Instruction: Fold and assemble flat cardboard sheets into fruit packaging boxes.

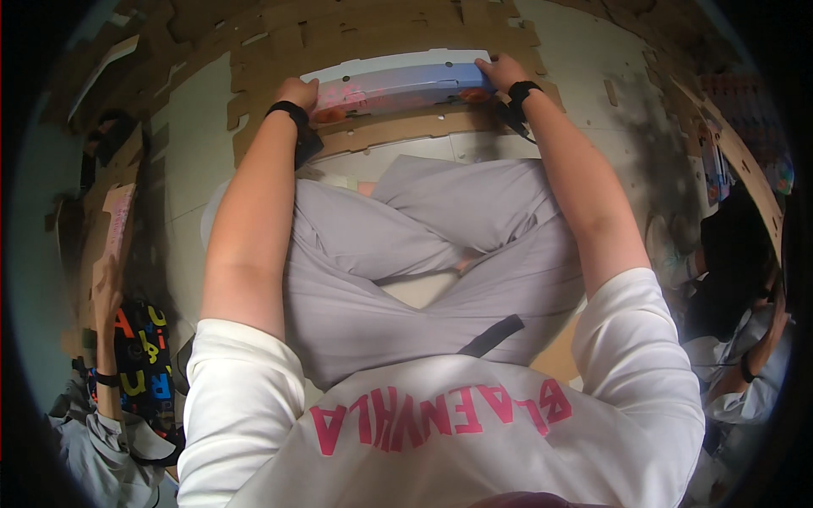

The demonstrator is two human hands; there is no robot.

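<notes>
Both my arms reach forward to a long printed cardboard box [402, 89] with blue and pink sides and a white top edge. At its left end my left hand [298, 93] grips the corner, thumb along the upper edge. My right hand [502, 72] holds the right end in the same way, fingers curled round it. Black bands circle both wrists. Beneath and behind the box lie flat brown cardboard sheets [373, 34] with notched edges. My crossed legs in grey trousers [406, 220] are just this side of it.
At the left, another person's arm [106, 322] touches a brown cardboard piece [114, 220]. On the right, a person [762, 339] sits by a long cardboard panel [745, 161], with several printed boxes [737, 102] stacked behind. Pale floor tiles [190, 152] show between the sheets.
</notes>
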